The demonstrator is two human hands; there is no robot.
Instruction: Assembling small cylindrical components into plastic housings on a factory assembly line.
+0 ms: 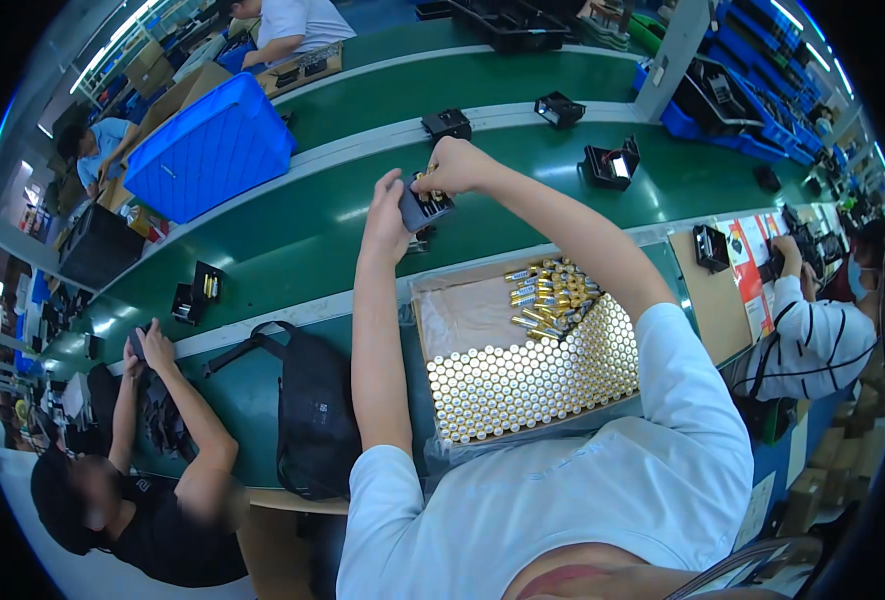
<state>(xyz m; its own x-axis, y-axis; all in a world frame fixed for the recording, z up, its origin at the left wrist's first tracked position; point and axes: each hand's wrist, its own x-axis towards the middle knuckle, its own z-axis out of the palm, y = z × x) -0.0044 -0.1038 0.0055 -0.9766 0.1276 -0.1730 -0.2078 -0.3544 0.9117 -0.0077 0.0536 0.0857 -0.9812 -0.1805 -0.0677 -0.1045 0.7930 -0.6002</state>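
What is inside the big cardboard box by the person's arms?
The cardboard box holds gold batteries standing in tight rows, plus loose batteries heaped on top. Whatever lies beneath them is hidden.

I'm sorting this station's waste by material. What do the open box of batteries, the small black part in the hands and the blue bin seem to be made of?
Open box: brown corrugated cardboard, matte, with folded flaps. Batteries: shiny metal ends, gold-coloured jackets, probably foil or film. Small black part held by the left hand and right hand: likely moulded plastic, dull sheen. Blue bin: smooth plastic, by its even colour.
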